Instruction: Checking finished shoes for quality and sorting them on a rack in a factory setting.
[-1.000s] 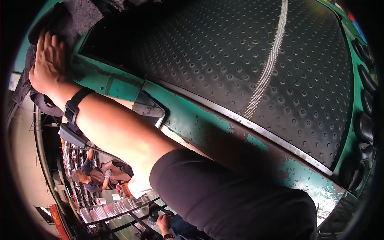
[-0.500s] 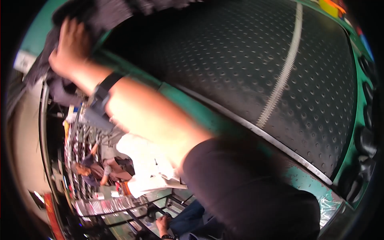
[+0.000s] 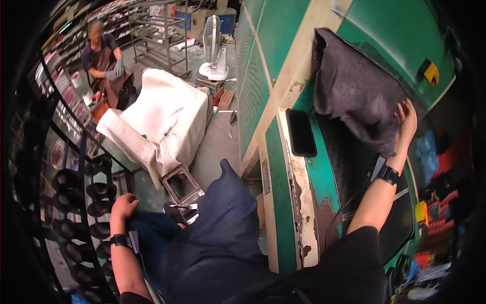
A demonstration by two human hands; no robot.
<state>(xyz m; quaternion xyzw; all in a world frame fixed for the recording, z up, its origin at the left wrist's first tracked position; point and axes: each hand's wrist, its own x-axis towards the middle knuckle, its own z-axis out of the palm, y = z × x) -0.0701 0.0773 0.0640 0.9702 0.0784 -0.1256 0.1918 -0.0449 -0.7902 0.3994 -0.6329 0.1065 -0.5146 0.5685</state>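
A dark grey cloth flap (image 3: 354, 91) hangs over the opening of a green machine at my right. My right hand (image 3: 406, 124) lies against the flap's right side, its fingers apart on the fabric. Below the flap, the machine's dark conveyor belt (image 3: 397, 230) partly shows, mostly hidden by my forearm. My left hand (image 3: 124, 206) is low on the left, above my thigh, with its fingers curled in and nothing visible in them. A black phone-like slab (image 3: 302, 133) rests on the machine's ledge, left of the flap.
A rack of black shoe-like shapes (image 3: 71, 207) stands close on my left. Ahead are a white cloth-covered object (image 3: 157, 114), a standing fan (image 3: 213, 48) and metal shelving (image 3: 162, 38). A person in gloves (image 3: 109, 63) sits farther back. The machine's green housing (image 3: 273, 30) rises at right.
The view has swung from the conveyor belt toward the left, bringing the room and machine side into sight. My right hand is still at the dark flap. My left hand shows more fully now.
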